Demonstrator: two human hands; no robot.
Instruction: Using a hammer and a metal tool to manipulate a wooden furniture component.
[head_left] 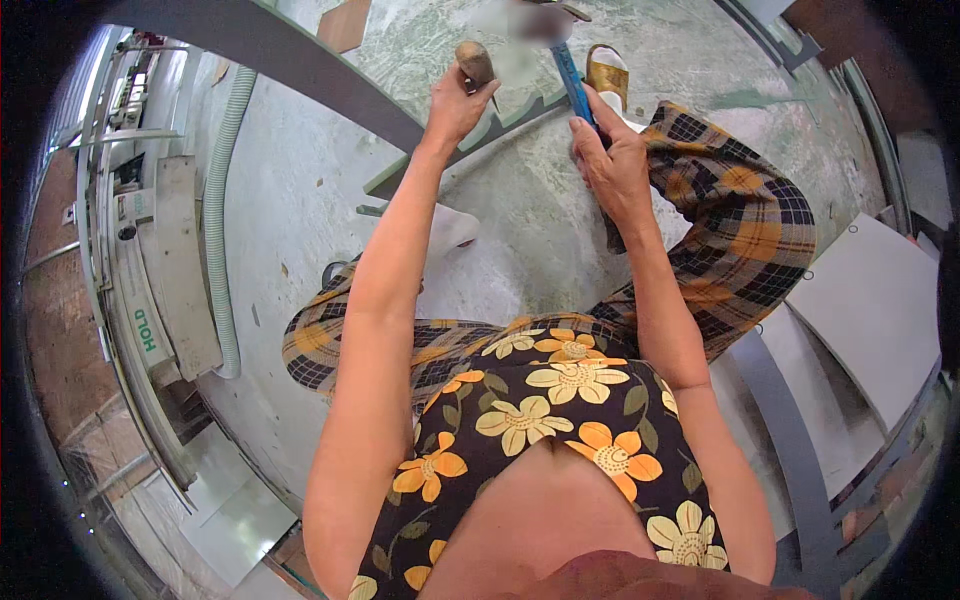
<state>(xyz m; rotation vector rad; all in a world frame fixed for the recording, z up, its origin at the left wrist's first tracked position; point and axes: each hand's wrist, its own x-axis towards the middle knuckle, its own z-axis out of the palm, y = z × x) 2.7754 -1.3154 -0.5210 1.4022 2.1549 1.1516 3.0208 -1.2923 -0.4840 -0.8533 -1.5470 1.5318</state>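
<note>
Fingers of the person's left hand (456, 108) are clamped around a wooden-handled tool (475, 62), its thin dark shank pointing down toward a notched grey strip (527, 118) on the pale floor (520, 215). The right hand (614, 160) has its fingers wrapped around a blue-handled tool (571, 84), perhaps a hammer, though its head is blurred, held out near a gold-coloured shoe (607, 74).
</note>
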